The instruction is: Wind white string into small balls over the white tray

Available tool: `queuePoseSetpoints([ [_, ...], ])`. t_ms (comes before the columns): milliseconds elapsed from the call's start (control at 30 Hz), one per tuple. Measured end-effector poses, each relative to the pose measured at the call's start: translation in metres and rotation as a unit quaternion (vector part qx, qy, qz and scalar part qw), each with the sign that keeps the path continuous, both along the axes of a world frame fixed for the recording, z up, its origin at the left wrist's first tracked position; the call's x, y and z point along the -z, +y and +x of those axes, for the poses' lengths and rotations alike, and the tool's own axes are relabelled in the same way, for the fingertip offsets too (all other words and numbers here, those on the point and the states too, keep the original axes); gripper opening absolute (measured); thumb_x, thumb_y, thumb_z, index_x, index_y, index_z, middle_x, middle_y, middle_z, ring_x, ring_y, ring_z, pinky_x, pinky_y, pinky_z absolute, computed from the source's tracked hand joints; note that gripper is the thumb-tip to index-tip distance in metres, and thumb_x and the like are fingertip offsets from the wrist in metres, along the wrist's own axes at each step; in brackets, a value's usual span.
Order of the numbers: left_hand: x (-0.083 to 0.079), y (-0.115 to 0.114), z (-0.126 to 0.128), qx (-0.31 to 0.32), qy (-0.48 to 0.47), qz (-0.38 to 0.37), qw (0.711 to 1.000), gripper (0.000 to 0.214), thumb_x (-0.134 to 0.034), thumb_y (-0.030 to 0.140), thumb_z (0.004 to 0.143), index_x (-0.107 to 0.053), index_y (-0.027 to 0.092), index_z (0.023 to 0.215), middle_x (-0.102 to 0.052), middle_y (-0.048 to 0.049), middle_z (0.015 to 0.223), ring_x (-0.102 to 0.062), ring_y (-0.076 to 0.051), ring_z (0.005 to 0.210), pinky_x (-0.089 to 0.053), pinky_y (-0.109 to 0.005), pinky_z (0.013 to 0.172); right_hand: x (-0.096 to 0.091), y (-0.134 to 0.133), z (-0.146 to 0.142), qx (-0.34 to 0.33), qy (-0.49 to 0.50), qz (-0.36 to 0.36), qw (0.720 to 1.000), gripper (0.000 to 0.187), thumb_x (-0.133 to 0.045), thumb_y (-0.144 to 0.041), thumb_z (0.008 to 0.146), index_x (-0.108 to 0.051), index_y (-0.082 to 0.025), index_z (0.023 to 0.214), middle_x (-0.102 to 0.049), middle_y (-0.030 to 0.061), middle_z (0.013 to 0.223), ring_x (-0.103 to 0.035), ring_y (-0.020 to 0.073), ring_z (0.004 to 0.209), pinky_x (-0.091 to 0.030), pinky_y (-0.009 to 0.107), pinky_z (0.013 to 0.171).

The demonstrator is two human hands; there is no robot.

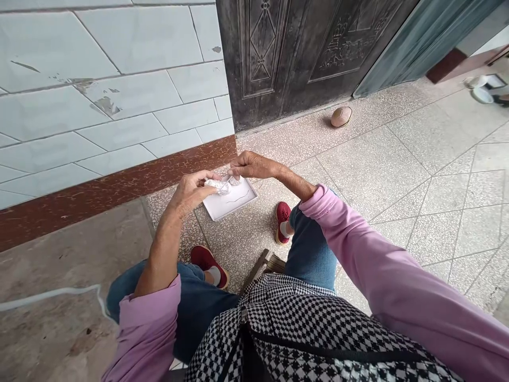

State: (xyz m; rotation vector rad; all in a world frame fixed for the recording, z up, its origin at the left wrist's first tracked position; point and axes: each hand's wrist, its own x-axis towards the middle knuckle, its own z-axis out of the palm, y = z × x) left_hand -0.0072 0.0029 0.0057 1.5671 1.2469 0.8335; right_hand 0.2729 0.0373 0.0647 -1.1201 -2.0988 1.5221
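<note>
Left hand [191, 193] and right hand [252, 165] both pinching a crumpled foil wad [220, 185], white tray [234, 204] just under them.

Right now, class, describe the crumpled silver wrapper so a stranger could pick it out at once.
Start at the dark door, then look down to the white tray below the person's hands. Over it, the crumpled silver wrapper sits between the left hand and right hand, the only shiny thing there.
</note>
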Motion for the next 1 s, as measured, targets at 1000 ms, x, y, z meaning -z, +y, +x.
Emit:
queuePoseSetpoints([
  [1000, 0.010, -0.007, 0.023, -0.051, -0.294, -0.051, 0.953, 0.058, -0.112, 0.032, 0.062, -0.083, 0.023, 0.112, -0.083, -0.0090, 0.104, -0.080, -0.026, 0.092, -0.072, -0.039, 0.082, 0.008, -0.008, -0.026, 0.137, 0.034, 0.039, 0.989, 0.042, -0.071, -0.019, 0.132, -0.061, -0.024, 0.092, -0.054, -0.0049, 0.073, -0.054, 0.0168, 0.083, -0.043, 0.034, 0.082],
])
